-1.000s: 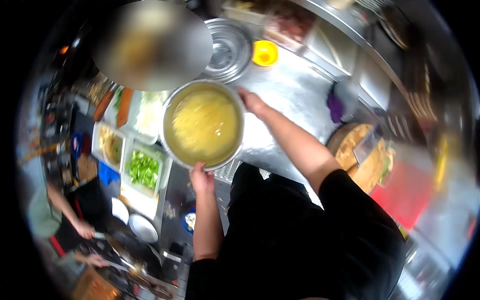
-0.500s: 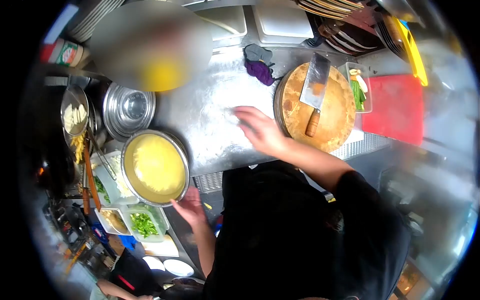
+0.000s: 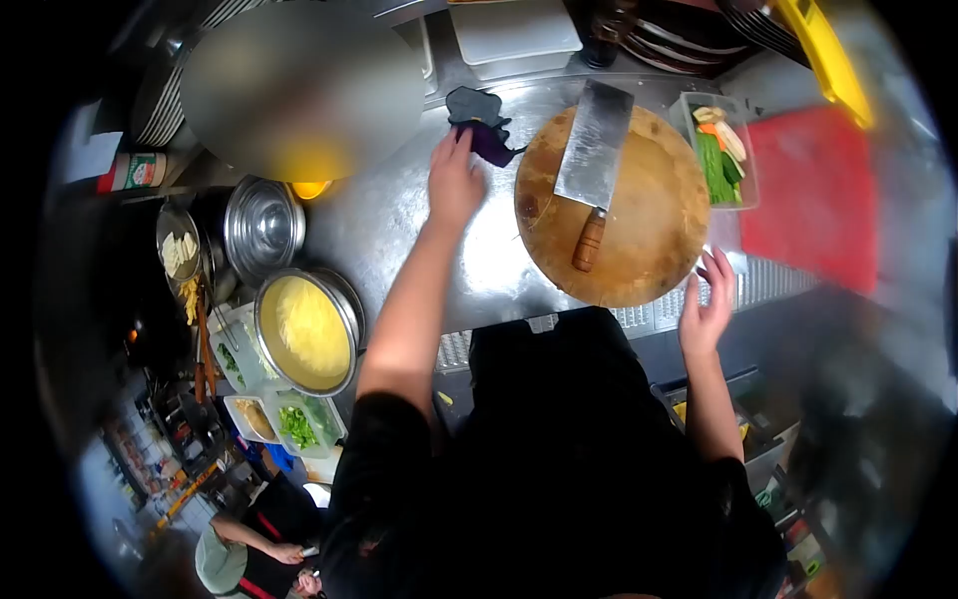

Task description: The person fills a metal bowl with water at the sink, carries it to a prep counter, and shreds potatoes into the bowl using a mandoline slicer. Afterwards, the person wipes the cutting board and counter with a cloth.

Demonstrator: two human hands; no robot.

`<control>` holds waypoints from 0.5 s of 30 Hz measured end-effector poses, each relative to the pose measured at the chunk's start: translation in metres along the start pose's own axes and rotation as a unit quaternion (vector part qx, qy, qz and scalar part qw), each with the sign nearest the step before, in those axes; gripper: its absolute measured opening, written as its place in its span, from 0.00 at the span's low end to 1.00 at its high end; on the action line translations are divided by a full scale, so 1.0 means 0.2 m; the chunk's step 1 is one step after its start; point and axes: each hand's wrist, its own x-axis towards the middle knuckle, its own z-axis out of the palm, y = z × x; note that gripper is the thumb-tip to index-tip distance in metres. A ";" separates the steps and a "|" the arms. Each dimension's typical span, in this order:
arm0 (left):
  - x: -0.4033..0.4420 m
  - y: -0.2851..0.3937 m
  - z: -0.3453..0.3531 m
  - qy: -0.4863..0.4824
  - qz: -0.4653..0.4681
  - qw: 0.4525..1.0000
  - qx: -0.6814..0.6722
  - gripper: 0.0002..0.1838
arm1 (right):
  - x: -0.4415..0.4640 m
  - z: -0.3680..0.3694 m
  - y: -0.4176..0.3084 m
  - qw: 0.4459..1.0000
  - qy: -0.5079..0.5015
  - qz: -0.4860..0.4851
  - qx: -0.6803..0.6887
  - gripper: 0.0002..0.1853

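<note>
My left hand (image 3: pixel 458 183) reaches over the steel counter (image 3: pixel 399 200), its fingertips at the edge of a purple and grey cloth (image 3: pixel 484 138); its fingers are extended, and whether they touch the cloth is unclear. Open and empty, my right hand (image 3: pixel 711 299) is beside the lower right edge of a round wooden chopping board (image 3: pixel 654 220). A cleaver (image 3: pixel 596 150) with a wooden handle lies on the board. On the left of the counter, a metal bowl (image 3: pixel 348 375) contains pale yellow strips in liquid.
Stacked metal bowls (image 3: pixel 264 230) and tubs of chopped greens (image 3: pixel 297 425) are at left. A vegetable tub (image 3: pixel 717 150) and red board (image 3: pixel 808 200) lie right of the chopping board. Lidded white containers (image 3: pixel 516 35) stand behind. Another person's arm (image 3: pixel 244 534) is at lower left.
Both hands have let go of the bowl, now on the left. My left hand has moved to the cloth, my right hand to the chopping board's right side. The view has turned right.
</note>
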 end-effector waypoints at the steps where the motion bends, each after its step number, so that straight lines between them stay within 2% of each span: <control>1: 0.13 0.00 0.07 0.005 0.040 0.999 0.026 0.30 | -0.03 -0.03 0.03 1.000 0.002 0.005 -0.009 0.16; 4: 0.30 -0.12 0.27 -0.118 0.038 0.980 0.158 0.28 | -0.10 -0.09 0.11 0.999 -0.012 0.005 -0.031 0.17; 7: 0.32 -0.10 0.20 -0.123 -0.032 0.979 0.157 0.24 | -0.14 -0.13 0.13 0.999 -0.020 0.045 -0.011 0.18; 9: 0.19 0.01 0.03 -0.035 -0.073 0.987 0.137 0.16 | -0.16 -0.13 0.19 0.998 -0.018 0.061 0.003 0.18; 11: 0.04 -0.05 -0.09 0.087 -0.081 0.992 0.044 0.07 | -0.17 -0.12 0.24 0.997 -0.015 0.081 0.010 0.17; 13: -0.08 -0.15 -0.16 0.211 -0.192 0.954 -0.087 0.09 | -0.16 -0.11 0.25 0.994 -0.023 0.107 0.017 0.17; 15: -0.09 -0.17 -0.32 0.256 -0.315 0.894 -0.189 0.12 | -0.14 -0.08 0.25 0.994 -0.030 0.108 0.016 0.17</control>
